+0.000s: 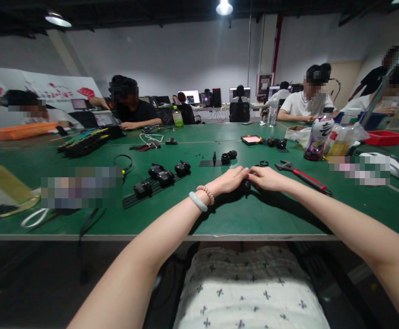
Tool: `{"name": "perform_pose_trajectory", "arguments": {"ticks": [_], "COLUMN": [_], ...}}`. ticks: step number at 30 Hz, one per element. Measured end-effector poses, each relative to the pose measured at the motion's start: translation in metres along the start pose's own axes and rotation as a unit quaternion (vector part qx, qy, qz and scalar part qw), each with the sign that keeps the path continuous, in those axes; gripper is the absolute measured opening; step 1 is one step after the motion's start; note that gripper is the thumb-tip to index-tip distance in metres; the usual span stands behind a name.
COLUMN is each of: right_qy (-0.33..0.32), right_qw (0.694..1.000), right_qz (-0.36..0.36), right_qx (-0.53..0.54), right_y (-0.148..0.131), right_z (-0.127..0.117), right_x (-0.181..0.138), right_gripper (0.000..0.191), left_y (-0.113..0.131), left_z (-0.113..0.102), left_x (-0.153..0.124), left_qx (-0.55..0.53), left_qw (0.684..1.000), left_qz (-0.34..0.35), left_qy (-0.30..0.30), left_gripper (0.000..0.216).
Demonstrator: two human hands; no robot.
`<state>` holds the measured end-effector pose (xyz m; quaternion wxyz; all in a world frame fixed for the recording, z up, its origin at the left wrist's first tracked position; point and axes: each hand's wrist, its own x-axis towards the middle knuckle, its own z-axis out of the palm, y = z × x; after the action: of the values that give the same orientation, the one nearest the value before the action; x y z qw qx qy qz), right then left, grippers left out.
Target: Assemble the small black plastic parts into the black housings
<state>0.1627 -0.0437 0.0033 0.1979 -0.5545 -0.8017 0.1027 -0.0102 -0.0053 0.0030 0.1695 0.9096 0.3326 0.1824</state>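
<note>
My left hand (233,180), with a bead bracelet and a pale bangle at its wrist, meets my right hand (265,177) over the green table (227,219). Both sets of fingers are closed on a small black part (245,188), mostly hidden beneath them. A black ring (264,163) lies just beyond my right hand. To its right rests an adjustable wrench (304,176) with red-and-black handles. Beyond my left hand is a black strip with an upright plate (214,159) and a round black piece (228,157). Several black blocky units (165,178) sit on a slotted strip to the left.
A purple-labelled bottle (319,137) and a red tray (386,137) stand at right. On the left are a yellowish container (4,189), a white cord loop (35,218) and a dark cable bundle (86,141). Co-workers sit across the table.
</note>
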Motion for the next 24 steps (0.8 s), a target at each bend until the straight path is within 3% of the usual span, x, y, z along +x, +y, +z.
{"name": "perform_pose_trajectory", "arguments": {"ticks": [6, 12, 15, 20, 24], "right_qy": [-0.14, -0.188, -0.197, -0.103, -0.094], "right_qw": [0.956, 0.922, 0.927, 0.981, 0.986], "right_qz": [-0.042, -0.061, -0.078, -0.101, -0.123], "right_qx": [0.255, 0.332, 0.31, 0.131, 0.055], "right_y": [-0.003, 0.0, 0.001, -0.002, -0.007], "right_z": [0.008, 0.0, 0.0, 0.003, 0.0], "right_x": [-0.005, -0.005, -0.004, -0.004, -0.008], "right_gripper": [0.033, 0.032, 0.029, 0.023, 0.018], "left_y": [-0.001, 0.007, 0.009, 0.009, 0.007], "left_z": [0.006, 0.008, 0.008, 0.008, 0.011], "left_x": [0.003, 0.003, 0.004, 0.006, 0.01], "left_qx": [0.03, 0.075, 0.109, 0.177, 0.189], "left_qw": [0.999, 0.996, 0.993, 0.98, 0.977], "left_qz": [0.017, -0.035, -0.051, -0.09, -0.093], "left_qy": [-0.002, 0.014, 0.018, -0.003, -0.019], "left_gripper": [0.04, 0.038, 0.041, 0.041, 0.035]}}
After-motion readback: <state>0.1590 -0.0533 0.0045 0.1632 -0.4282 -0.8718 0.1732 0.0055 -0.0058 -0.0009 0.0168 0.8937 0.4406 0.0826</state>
